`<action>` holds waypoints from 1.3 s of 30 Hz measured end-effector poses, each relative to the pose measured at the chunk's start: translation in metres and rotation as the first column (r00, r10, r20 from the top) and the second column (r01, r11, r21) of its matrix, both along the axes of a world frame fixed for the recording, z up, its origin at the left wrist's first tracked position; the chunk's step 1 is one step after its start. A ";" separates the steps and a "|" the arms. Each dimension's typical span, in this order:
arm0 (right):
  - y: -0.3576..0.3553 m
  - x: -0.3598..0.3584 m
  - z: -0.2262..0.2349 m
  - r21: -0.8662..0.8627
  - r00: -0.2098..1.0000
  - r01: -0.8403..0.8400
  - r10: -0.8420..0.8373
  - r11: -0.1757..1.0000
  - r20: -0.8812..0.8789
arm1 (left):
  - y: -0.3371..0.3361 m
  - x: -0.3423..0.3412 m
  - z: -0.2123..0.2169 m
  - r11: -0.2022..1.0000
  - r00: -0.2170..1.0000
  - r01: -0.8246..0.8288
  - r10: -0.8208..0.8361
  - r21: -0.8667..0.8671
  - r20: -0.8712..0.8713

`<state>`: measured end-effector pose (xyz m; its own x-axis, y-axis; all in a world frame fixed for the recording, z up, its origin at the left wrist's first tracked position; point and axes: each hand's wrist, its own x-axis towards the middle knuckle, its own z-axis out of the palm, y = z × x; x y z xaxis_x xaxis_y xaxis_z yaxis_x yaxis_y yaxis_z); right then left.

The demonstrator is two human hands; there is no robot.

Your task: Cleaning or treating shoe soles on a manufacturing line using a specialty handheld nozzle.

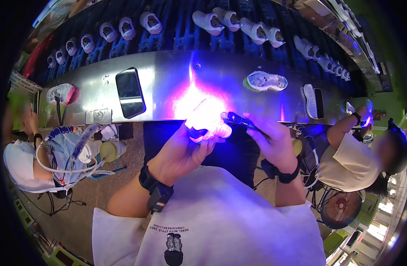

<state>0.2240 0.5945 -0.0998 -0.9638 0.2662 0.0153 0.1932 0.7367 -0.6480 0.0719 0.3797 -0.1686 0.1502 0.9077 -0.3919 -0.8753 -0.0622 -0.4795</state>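
A small shoe (pixel 207 117) is held up at the near edge of the metal worktop, washed out by a strong white and violet glare. My left hand (pixel 179 150) is closed around it from below and the left side. In my right hand (pixel 276 142) is a slim dark-handled tool (pixel 242 120), pinched between the fingers. The tool's tip meets or nearly meets the shoe's right side; its kind is lost in the glare. A dark opening shows low on the shoe's left.
Metal worktop (pixel 161 71) bears a phone (pixel 130 93), a white shoe sole (pixel 266 81), another sole (pixel 310 101) beside a second phone, and a white sole (pixel 61 94) at left. Beyond, a dark conveyor (pixel 177 37) carries several shoes. Co-workers sit at both sides, near a container (pixel 110 151).
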 end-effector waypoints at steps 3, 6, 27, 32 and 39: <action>-0.006 0.006 -0.010 -0.064 0.999 0.014 -0.018 0.998 -0.050 | 0.000 0.001 0.013 1.000 1.000 -0.011 0.010 0.008 0.030; -0.004 0.018 -0.016 -0.024 0.997 0.007 -0.008 1.000 -0.071 | -0.002 0.003 0.011 1.000 0.989 0.003 0.001 0.023 -0.148; 0.030 0.072 0.034 -0.342 0.957 0.112 -0.194 0.933 -0.217 | 0.035 -0.015 0.046 0.921 -0.961 -0.160 -0.227 0.356 0.156; 0.030 0.073 0.049 -0.345 0.945 0.089 -0.189 0.934 -0.268 | 0.033 -0.015 0.054 0.926 -0.948 -0.026 -0.142 0.376 0.285; 0.029 0.070 0.048 -0.304 0.962 0.053 -0.130 0.951 -0.240 | 0.031 -0.017 0.061 0.934 -0.931 0.055 -0.080 0.352 0.357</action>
